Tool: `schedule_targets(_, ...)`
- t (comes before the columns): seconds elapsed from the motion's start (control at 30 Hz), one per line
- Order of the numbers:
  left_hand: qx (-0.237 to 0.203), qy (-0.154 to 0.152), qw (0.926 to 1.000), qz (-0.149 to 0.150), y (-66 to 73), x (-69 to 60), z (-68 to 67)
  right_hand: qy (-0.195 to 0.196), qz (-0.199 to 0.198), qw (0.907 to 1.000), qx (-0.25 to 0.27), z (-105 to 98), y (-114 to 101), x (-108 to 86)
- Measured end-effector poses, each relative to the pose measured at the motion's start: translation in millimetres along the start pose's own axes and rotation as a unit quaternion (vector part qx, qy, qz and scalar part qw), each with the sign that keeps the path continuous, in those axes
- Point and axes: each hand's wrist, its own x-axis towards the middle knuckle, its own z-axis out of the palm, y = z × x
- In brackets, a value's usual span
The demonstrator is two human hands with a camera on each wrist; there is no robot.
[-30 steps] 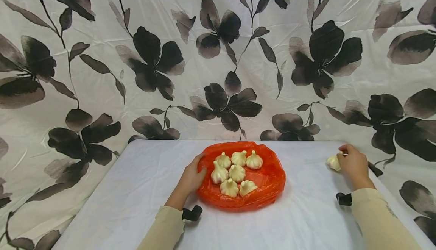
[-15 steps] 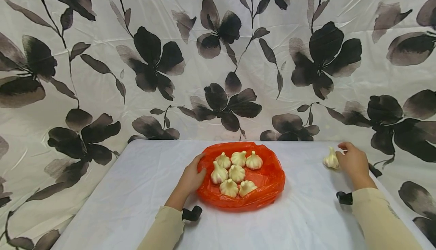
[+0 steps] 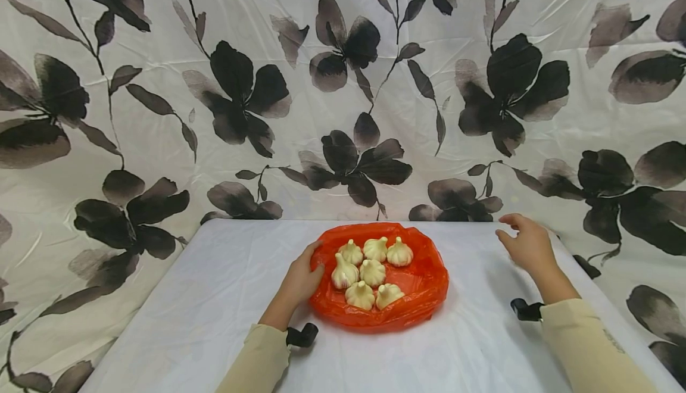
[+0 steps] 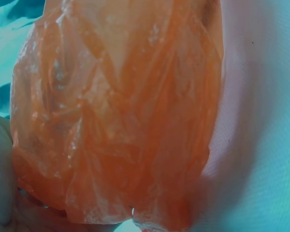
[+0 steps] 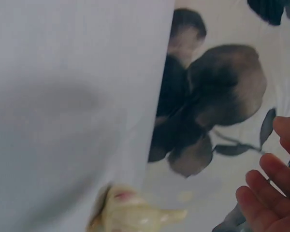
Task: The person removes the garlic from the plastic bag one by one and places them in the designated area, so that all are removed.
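Presently, note at lower centre of the head frame a round, wide-mouthed bag of bright red, glossy thin plastic (image 3: 423, 277), crumpled along its rim. Count inside seven whole, cream-white garlic bulbs with short stems (image 3: 373, 273): three along the upper side, two across the middle, two at the lower side, with bare plastic to the right. Find the left hand (image 3: 296, 277) at the bag's left side, grasping it there, thumb against the red plastic; cannot make out every finger. In the left wrist frame, see mostly the same crumpled plastic, with part of that hand at lower left. Record the right hand (image 3: 527, 249) at right of the head frame, well apart from the bag, released, thumb and fingers parted. Locate one more pale, pink-marked garlic bulb (image 5: 133, 212) at bottom centre of the right wrist frame, blurred, stem pointing right, apart from the fingers at lower right; cannot pick it out in the head frame. Note long beige sleeves (image 3: 257, 357) on both arms, each with a black wrist-worn device (image 3: 302, 334), over a white cloth-covered table (image 3: 161, 321). Observe, filling the upper frame, a pale fabric backdrop printed with dark flowers (image 3: 343, 113).
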Motion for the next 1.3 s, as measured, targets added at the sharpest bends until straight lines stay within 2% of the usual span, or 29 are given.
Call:
schedule_targets(0.3, -0.002, 0.002, 1.0000, 0.007, 0.9, -1.6, 0.1, -0.033, -0.029, 0.9987, 0.026, -1.5, -39.9, -6.5)
schedule_targets(0.63, 0.001, 0.006, 0.9999, 0.016, 1.8, -5.5, -0.1, -0.080, -0.087, 0.9925, 0.033, 6.9, -75.4, -17.0)
schedule_targets(0.87, -0.003, 0.004, 1.0000, 0.007, 1.8, -7.6, 0.7, -0.090, -0.137, 0.9858, 0.036, 21.4, -88.4, -21.1)
schedule_targets(1.3, -0.007, 0.001, 0.9999, -0.010, 2.4, -8.4, 1.4, -0.134, -0.179, 0.9718, 0.075, 44.2, -110.3, -34.8)
